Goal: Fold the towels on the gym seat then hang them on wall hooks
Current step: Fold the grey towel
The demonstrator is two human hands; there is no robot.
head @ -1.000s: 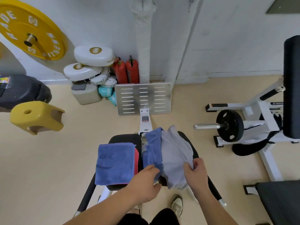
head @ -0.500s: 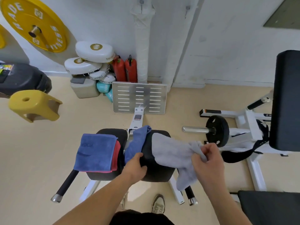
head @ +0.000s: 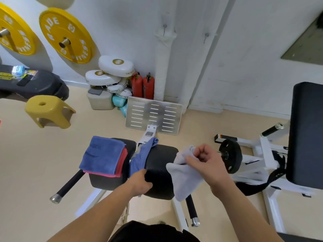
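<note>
A black padded gym seat stands in front of me. On its left pad lies a folded dark blue towel on top of a folded red towel. A loose blue towel lies crumpled in the gap between the two pads, and my left hand grips its near end. My right hand pinches a light grey towel by its top and holds it off the seat's right side, the cloth hanging down. Two wall hooks, one on the pipe and one right of it, are bare.
A metal footplate stands beyond the seat, red extinguishers and white pads behind it. A yellow stool sits left, yellow weight plates hang on the wall, and a white machine with a black plate stands right.
My right hand has pulled the grey towel off the seat and lifted it to the right. My left hand has stayed on the loose blue towel. The view has tilted up toward the wall.
</note>
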